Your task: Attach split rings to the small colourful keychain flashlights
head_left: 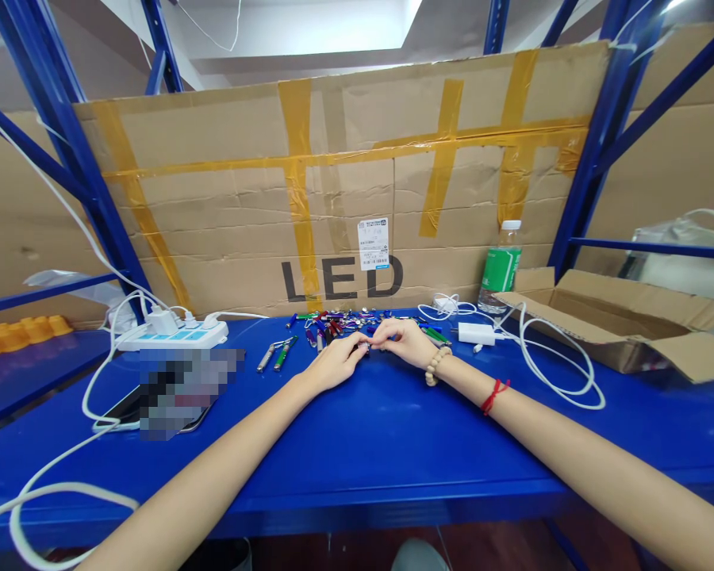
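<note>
My left hand point(336, 363) and my right hand point(405, 342) meet at their fingertips over the middle of the table. Both have their fingers closed in a pinch, and whatever small thing lies between them is too hidden to name. Just behind the hands spreads a pile of small metallic pieces point(345, 319), blue, red, green and silver, some of them slim tubes. To the left of my left hand lie a silver tube point(266, 358) and a green tube point(282, 356), apart from the pile, with a metal clip or ring at their upper ends.
On the left are a white power strip point(182, 336) with plugs and a blurred-out flat device point(178, 396). At right stand a green-labelled bottle point(500, 270), a white charger point(476, 333) with looped cable, and an open cardboard box point(607, 317). A cardboard sheet point(232, 222) closes the back.
</note>
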`<state>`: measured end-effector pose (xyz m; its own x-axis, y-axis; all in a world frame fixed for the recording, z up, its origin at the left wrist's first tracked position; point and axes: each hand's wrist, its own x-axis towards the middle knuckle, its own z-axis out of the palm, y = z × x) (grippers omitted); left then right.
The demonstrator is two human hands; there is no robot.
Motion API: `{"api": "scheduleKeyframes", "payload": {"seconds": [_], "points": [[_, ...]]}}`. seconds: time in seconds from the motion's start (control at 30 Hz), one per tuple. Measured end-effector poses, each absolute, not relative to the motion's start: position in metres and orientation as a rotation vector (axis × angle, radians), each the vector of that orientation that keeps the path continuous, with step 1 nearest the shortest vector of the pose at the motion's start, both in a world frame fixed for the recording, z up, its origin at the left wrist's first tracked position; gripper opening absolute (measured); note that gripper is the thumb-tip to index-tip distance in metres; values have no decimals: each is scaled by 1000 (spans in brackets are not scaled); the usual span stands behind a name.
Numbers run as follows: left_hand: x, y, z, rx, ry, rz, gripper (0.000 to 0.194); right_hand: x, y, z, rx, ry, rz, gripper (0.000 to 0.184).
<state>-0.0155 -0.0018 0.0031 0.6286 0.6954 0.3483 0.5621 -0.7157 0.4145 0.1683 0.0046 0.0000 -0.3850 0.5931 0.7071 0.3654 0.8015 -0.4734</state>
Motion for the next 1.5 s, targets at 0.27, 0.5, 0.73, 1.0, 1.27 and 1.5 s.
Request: {"api": "scheduleKeyframes", "payload": {"seconds": [0.27,0.5,0.73,1.0,1.27,1.5], "points": [[-14,4,0,2510,1072,804,29,166,0,5,-905,-1944,366,18],[-13,3,2,2464,975,914,32,168,1,14,-855,-1927,411,24],[-12,1,-2,2485,932,806,28,174,1,11,-718,-2075,346,24],[-10,-4,-2,2547,902,805,13,179,0,12,-701,-2113,398,27],[-10,-9,2,2596,867,832,9,178,1,10,-826,-2077,392,28],[-11,-7,2,2669,884,892,8,171,-10,17,-954,-2029,387,23]]}}
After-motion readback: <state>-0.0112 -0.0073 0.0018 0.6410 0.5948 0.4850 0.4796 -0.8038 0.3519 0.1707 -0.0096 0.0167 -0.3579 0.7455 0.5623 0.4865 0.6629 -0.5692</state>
